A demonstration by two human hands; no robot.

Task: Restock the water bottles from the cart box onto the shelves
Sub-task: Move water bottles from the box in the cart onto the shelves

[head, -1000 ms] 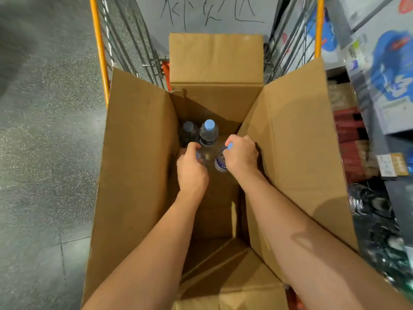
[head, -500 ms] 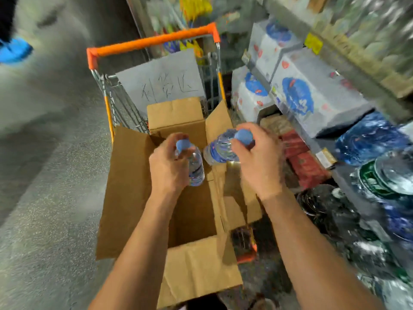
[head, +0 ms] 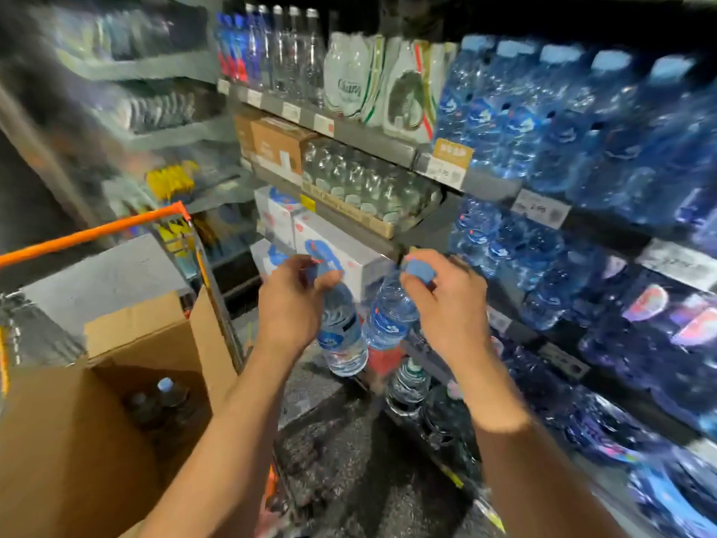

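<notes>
Two bottles in hand, shelves not yet reached

Nearest you, the cardboard box (head: 116, 413) in the cart (head: 93, 231) holds at least two more capped bottles (head: 165, 398). Your left hand (head: 289, 304) grips one water bottle (head: 341, 335) by its neck, your right hand (head: 446, 304) pinches another's (head: 388, 316) blue cap; both hang short of the shelves (head: 485, 184), already well stocked. In my judgement, neither is placed yet.

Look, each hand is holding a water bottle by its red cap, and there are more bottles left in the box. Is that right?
Almost. The caps are blue, not red. The head view shows the left hand and right hand each gripping a water bottle by its blue cap, with more bottles left in the box.
</notes>
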